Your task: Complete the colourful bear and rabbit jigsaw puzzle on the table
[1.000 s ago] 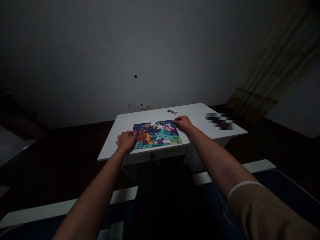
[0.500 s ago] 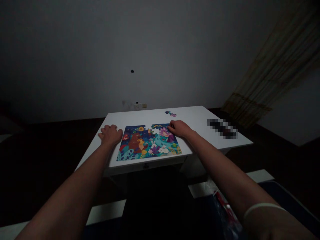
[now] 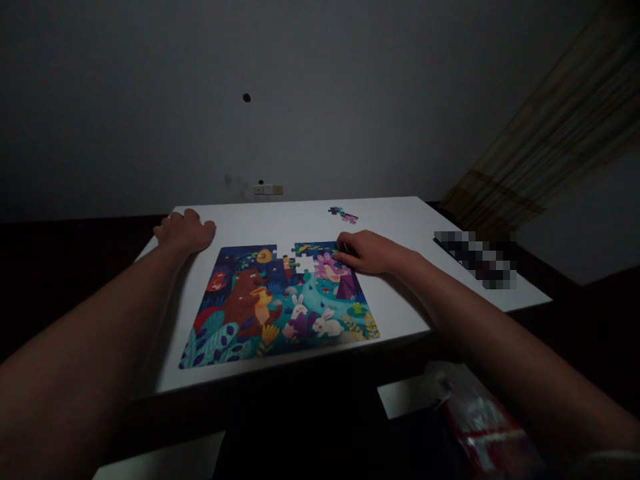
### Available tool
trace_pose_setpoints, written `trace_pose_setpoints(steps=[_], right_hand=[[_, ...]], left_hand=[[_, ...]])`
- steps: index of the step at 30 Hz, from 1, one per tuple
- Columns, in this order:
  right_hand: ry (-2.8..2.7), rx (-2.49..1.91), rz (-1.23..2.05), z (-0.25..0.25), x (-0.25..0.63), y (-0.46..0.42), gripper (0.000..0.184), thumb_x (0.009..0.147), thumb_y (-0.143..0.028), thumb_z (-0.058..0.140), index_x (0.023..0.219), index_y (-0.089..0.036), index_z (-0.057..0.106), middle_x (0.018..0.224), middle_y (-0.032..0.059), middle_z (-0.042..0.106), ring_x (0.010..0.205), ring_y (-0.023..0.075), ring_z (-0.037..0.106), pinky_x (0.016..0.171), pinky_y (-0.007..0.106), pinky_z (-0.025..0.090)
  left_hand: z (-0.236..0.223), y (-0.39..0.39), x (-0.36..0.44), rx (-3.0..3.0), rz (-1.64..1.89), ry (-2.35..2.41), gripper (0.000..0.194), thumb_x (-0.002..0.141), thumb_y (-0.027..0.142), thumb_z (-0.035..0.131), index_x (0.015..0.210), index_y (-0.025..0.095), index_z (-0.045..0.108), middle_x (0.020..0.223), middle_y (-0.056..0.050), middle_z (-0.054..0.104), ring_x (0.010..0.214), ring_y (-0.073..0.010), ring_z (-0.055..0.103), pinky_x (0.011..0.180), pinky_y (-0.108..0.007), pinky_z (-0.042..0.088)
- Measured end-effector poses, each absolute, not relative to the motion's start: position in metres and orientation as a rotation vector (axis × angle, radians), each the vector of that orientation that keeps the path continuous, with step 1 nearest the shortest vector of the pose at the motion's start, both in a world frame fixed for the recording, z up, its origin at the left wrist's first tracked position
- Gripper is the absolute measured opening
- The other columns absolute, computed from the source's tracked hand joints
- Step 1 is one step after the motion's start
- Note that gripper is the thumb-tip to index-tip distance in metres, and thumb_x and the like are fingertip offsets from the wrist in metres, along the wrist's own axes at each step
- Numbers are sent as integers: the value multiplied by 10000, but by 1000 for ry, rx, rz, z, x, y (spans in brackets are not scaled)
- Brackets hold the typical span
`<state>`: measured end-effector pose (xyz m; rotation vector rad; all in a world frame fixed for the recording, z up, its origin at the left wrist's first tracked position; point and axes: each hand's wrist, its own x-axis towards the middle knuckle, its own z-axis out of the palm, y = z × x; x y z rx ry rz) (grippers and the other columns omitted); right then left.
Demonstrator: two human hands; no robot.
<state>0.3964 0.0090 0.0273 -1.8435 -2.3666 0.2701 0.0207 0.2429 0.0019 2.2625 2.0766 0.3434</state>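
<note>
Observed from the room: a largely joined jigsaw puzzle (image 3: 280,300) lies flat on the white table (image 3: 405,230), near the person's edge, its longer side appearing to run left to right. A stepped gap breaks its far edge right of centre and reaches inward, with bare tabletop showing through. Loose pieces (image 3: 351,218) lie on the table beyond the puzzle, close together and strung on a slant, the far end leftward. The right hand (image 3: 367,252) is at the puzzle's far right corner, thumb and forefinger bent toward each other over the border; whether they pinch a piece cannot be determined. The left hand (image 3: 185,232) is palm down by the table's far left corner, fingers spread, nothing visible in its grasp, well apart from the puzzle. The governing relation, in this inspector's judgement, is the right hand's position between two points: the gap lies just to the left of its fingertips, the loose pieces directly beyond them. The right hand is clearly nearer to both. A blurred dark object (image 3: 477,260) sits at the table's right side.
</note>
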Motion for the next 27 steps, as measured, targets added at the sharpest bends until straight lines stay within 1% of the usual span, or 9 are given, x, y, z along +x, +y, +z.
trace_pose_setpoints(steps=[2,5,9,11,16,21,22,25,27], right_hand=[[-2379,-1841,401,32,401,20,387,1000,-511,575,1141,-153,617,947,103,696,765,192,565,681,309,368],[-2408,-1859,659,43,407,38,446,893,-545,726,1098,-164,618,970,68,686,786,174,567,674,280,372],[-2474,-1860,800,50,410,53,480,790,-484,836,1082,-179,608,959,35,661,787,170,563,667,270,379],[-2465,-1862,826,49,410,53,477,781,-444,845,1091,-186,590,969,32,653,791,168,559,668,267,384],[-2429,-1802,893,45,415,48,506,784,-447,840,1127,-201,562,932,16,627,776,164,541,651,264,384],[-2393,-1750,972,47,422,38,341,906,-367,701,1174,-199,574,875,10,610,741,154,536,641,263,394],[-2386,-1742,981,48,423,35,362,910,-369,699,1202,-197,574,882,15,619,744,156,544,647,266,403],[-2391,-1747,952,47,423,28,538,856,-409,775,1307,-210,560,926,31,655,770,177,576,666,281,431],[-2397,-1759,917,46,421,25,564,834,-390,800,1321,-226,567,968,43,673,793,191,589,674,293,443]], left_hand=[[4,252,23,2272,347,2052,777,949,597,485,1404,-32,503,1508,-308,494,1335,-420,464,1085,-659,361],[4,261,26,2220,400,2113,697,920,567,550,1296,-18,595,1401,-291,601,1237,-387,552,1035,-625,442],[2,266,26,2195,406,2131,632,918,538,574,1254,7,640,1335,-266,652,1164,-375,607,991,-630,491],[1,266,26,2183,399,2133,592,933,520,556,1246,28,658,1308,-255,666,1139,-375,622,974,-633,502],[3,268,30,2112,435,2147,537,946,513,544,1231,78,679,1331,-219,660,1154,-363,599,999,-627,485],[3,272,32,2073,422,2145,539,937,525,572,1222,79,675,1356,-201,645,1161,-344,580,1025,-622,465],[3,272,32,2086,421,2140,544,937,532,574,1221,80,675,1348,-197,650,1148,-335,582,1017,-614,473],[1,274,30,2116,439,2146,527,944,530,568,1201,85,684,1325,-191,662,1128,-332,590,998,-611,486],[-1,275,30,2120,441,2154,512,951,523,564,1189,86,688,1311,-185,669,1130,-340,600,992,-615,490]])
